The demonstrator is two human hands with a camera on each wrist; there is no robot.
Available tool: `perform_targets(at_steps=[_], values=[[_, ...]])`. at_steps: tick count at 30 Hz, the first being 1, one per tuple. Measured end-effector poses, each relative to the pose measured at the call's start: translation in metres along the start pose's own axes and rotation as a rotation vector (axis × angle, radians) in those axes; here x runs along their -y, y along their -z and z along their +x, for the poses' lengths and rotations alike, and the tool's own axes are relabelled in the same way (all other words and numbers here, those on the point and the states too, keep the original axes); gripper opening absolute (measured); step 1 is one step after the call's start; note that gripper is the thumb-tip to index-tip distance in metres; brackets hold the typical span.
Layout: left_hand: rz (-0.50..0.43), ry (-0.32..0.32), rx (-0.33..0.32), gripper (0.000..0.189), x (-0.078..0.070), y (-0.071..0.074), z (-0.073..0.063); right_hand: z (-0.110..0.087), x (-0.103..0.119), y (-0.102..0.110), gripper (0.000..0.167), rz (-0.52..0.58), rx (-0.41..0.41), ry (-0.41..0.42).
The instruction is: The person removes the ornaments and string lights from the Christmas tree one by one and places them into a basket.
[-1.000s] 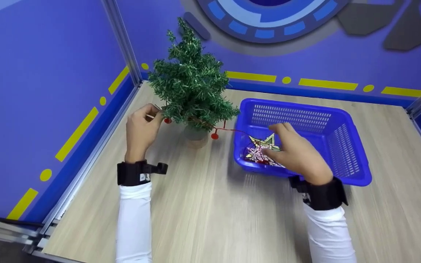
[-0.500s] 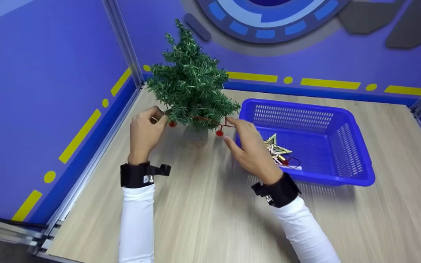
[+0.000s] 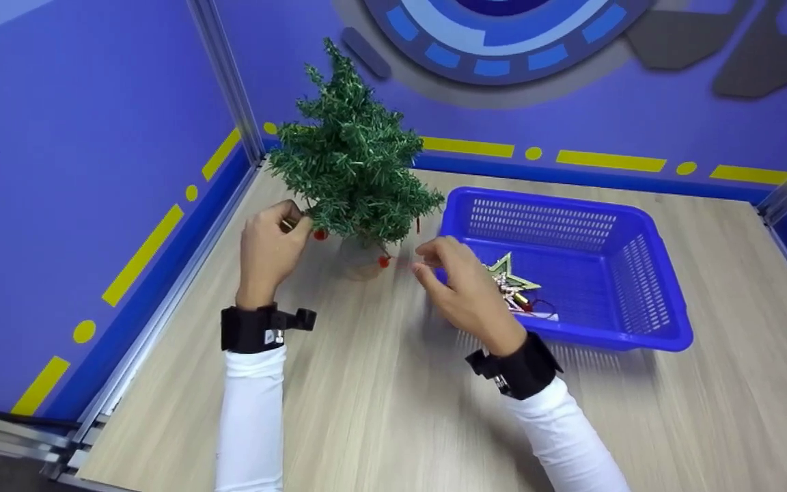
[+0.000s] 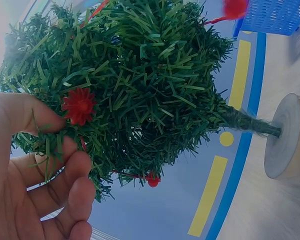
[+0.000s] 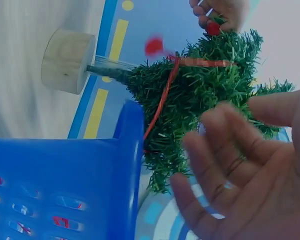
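Note:
A small artificial Christmas tree [image 3: 356,164] stands on a round wooden base [image 5: 67,62]. My left hand [image 3: 274,249] pinches a green branch tip [image 4: 51,150] at its left side between thumb and forefinger. Beside that thumb is a red flower-shaped ornament [image 4: 80,106]. A red garland string [image 5: 162,97] runs along the lower branches, and a red bauble [image 3: 384,262] dangles near the base. To the right of the tree, my right hand [image 3: 465,294] has its fingers loosely bent, and nothing shows in its grasp in the right wrist view.
A blue plastic basket [image 3: 675,287] stands to the right, its near left corner behind my right hand. Inside lie a gold star [image 3: 522,281] and other small decorations, partly hidden. A blue panel [image 3: 93,171] borders the table on the left.
My right hand has moved left from above the basket to the garland beside the tree, then drawn slightly away. The dangling bauble has swung left and lower. My left hand keeps its pinch.

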State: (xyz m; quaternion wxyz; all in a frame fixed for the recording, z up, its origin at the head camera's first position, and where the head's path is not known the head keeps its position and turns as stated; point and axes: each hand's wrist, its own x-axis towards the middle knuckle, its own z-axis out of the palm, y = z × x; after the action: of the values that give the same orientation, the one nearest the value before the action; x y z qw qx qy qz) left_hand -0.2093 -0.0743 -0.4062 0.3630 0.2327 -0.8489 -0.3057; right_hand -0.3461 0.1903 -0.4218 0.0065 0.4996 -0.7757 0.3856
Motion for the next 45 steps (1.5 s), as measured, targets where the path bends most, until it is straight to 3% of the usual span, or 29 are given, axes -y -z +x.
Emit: perform_targets(at_steps=[3, 6, 13, 17, 24, 31, 36, 45], values=[[0.002, 0.002, 0.005, 0.021, 0.001, -0.001, -0.002, -0.001, -0.003, -0.008, 0.047, -0.104, 0.049, -0.016], [0.0, 0.001, 0.005, 0.021, 0.002, -0.002, -0.003, 0.0, -0.008, -0.016, 0.053, -0.177, 0.081, 0.009], [0.013, -0.023, -0.002, 0.021, 0.001, -0.002, 0.0, 0.0, -0.009, -0.022, 0.019, -0.251, 0.058, 0.024], [0.026, -0.025, -0.013, 0.019, 0.001, -0.002, 0.0, -0.001, -0.002, -0.013, 0.017, -0.201, 0.045, 0.087], [0.035, -0.028, -0.006, 0.027, 0.0, -0.001, 0.0, -0.01, 0.021, 0.011, 0.019, -0.105, 0.175, 0.185], [0.029, -0.032, 0.008, 0.028, -0.001, -0.001, -0.001, -0.02, 0.042, 0.025, 0.021, 0.01, 0.187, 0.289], [0.016, -0.026, 0.022, 0.027, -0.003, -0.001, 0.0, -0.025, 0.049, 0.028, 0.022, 0.082, 0.191, 0.343], [-0.012, -0.015, 0.035, 0.025, 0.0, 0.0, 0.001, -0.028, 0.051, 0.025, 0.023, 0.099, 0.3, 0.422]])
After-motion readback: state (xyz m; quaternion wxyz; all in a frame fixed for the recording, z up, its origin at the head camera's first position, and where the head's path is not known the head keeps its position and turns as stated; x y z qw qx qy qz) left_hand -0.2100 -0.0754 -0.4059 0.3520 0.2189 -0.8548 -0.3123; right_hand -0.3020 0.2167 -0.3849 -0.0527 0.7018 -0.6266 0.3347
